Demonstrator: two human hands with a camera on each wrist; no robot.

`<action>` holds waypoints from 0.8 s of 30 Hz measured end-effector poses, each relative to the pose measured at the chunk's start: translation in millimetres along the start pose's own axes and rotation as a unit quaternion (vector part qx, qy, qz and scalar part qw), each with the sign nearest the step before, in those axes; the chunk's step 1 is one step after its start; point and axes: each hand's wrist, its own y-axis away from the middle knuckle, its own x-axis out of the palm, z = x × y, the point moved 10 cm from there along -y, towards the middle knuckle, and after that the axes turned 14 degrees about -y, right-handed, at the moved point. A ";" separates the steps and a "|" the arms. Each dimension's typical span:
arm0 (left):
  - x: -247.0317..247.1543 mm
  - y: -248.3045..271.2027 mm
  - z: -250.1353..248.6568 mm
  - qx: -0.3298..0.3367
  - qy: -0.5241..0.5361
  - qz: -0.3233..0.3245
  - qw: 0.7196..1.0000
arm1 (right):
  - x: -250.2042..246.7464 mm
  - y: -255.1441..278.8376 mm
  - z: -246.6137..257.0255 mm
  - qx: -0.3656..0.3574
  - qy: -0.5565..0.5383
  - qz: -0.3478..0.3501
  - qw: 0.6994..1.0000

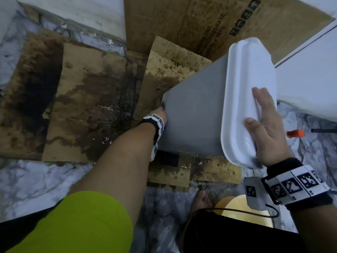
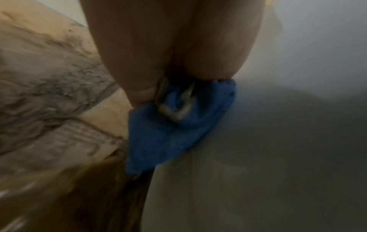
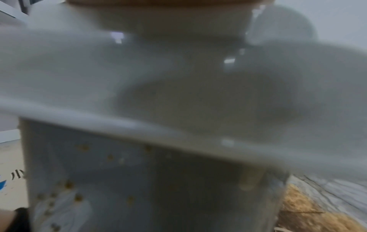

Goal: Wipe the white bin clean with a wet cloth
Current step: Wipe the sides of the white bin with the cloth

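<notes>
White bin (image 1: 197, 114) lies tipped on its side over wet, stained cardboard sheets (image 1: 85, 106), its glossy lid (image 1: 246, 99) facing the person and its base pointing away toward the far wall. Right hand (image 1: 268, 128) rests flat against the lid, fingers straight and spread, thumb on the lid's near face; nothing is clasped, the palm only steadies the bin. Left hand (image 1: 160, 114) is at the bin's base corner; from the head view its fingers are hidden behind the bin edge. Left wrist view shows the fingers (image 2: 139, 75) bunched round a blue cloth (image 2: 174, 125), which is pressed against the bin's pale wall (image 2: 278, 141); the frame is blurred, so how the cloth is folded cannot be made out. Right wrist view, also blurred, shows brown specks (image 3: 77, 197) on the bin's side wall below the lid rim. Around the bin: a large printed cardboard box panel (image 1: 209, 24) leans behind it; a white cabinet face (image 1: 306, 83) stands just beside the lid end; an orange-tipped tool (image 1: 295, 133) lies on the marbled floor sheet (image 1: 36, 179) beyond the right hand. A yellow basin (image 1: 235, 207) sits near the person's bare foot (image 1: 200, 199), on the near side of the bin. A dark patch of water (image 1: 109, 110) spreads over the cardboard to the bin's left.
</notes>
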 end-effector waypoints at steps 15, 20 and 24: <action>25.7 144.6 27.7 -0.040 -0.019 0.036 0.998 | 35.0 -3.8 39.3 0.035 0.111 0.041 0.992; 13.3 192.3 52.8 -0.123 0.231 -0.019 0.965 | 64.4 -10.4 57.8 0.019 0.146 0.082 0.986; 3.3 234.9 69.3 -0.176 0.448 -0.019 0.876 | 86.2 -11.9 76.3 0.012 0.166 0.115 0.979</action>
